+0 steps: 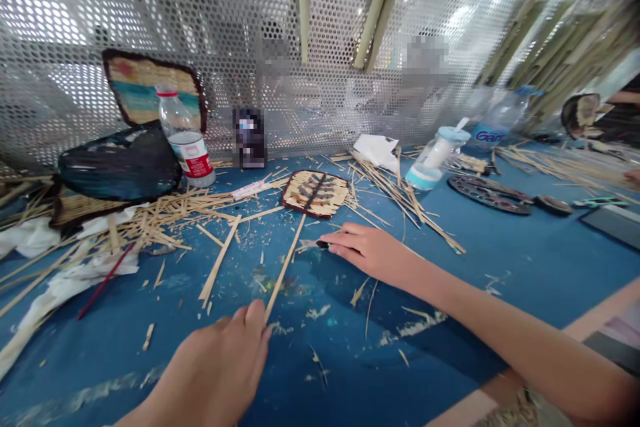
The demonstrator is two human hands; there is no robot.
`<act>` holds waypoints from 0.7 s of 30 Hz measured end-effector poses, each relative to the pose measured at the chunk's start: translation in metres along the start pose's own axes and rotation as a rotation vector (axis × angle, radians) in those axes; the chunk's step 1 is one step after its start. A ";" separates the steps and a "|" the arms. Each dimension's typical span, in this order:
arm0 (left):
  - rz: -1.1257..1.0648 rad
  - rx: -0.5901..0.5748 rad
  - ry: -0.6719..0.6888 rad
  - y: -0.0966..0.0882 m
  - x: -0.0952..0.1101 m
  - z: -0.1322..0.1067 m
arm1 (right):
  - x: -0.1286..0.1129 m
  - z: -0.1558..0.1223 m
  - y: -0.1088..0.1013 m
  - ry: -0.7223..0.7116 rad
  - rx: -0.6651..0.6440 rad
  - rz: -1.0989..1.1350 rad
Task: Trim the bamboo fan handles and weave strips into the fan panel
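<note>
My left hand (220, 353) is closed round the lower end of a thin bamboo handle. At the far end of that handle is a small woven fan (316, 193), its edge dark brown, with a dark stripe and patches of brown and grey across the weave. To the right of the handle, my right hand (357, 245) pinches a small object with a black part (323, 244) and a pale, partly see-through end pointing left. Its exact kind is unclear. That pale end lies close to the handle, just below the fan; whether they touch I cannot tell.
Loose bamboo strips (165, 213) litter the blue table (280, 387). At the left stand a plastic bottle (187, 140) and larger painted woven pieces (150, 90). A blue-lidded cup (435, 157), paint palette (487, 195) and large bottle (500, 121) are on the right, before a perforated metal screen (215, 13).
</note>
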State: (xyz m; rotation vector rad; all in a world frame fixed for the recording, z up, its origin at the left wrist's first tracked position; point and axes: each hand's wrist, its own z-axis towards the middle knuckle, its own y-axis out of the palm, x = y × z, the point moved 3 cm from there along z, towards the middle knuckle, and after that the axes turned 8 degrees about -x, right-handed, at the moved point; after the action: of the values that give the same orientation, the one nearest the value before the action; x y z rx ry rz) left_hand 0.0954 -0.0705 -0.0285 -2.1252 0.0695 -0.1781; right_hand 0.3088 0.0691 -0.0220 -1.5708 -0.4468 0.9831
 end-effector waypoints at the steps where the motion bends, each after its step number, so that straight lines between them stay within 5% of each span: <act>1: 0.008 -0.025 -0.033 -0.004 -0.001 -0.001 | 0.002 0.000 0.000 0.002 0.014 0.000; 5: -0.099 0.083 -0.025 -0.022 -0.009 0.001 | 0.000 -0.003 0.000 -0.006 0.111 0.016; 8: -0.591 0.124 0.027 -0.029 -0.018 0.011 | -0.008 -0.006 -0.001 -0.011 0.180 0.051; 12: -1.234 -0.019 0.069 -0.020 -0.017 0.027 | -0.018 -0.006 0.000 -0.010 0.186 0.062; 17: -1.692 0.078 0.164 -0.003 -0.014 0.041 | -0.026 -0.004 0.006 -0.051 0.141 0.059; 21: -1.919 -0.042 0.271 0.001 -0.016 0.045 | -0.027 -0.002 0.012 -0.028 0.105 0.043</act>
State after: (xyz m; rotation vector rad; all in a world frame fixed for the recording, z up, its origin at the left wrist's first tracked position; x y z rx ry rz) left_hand 0.0864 -0.0314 -0.0541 -1.4497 -1.7903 -1.5005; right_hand 0.2920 0.0446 -0.0242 -1.4787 -0.3759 1.0457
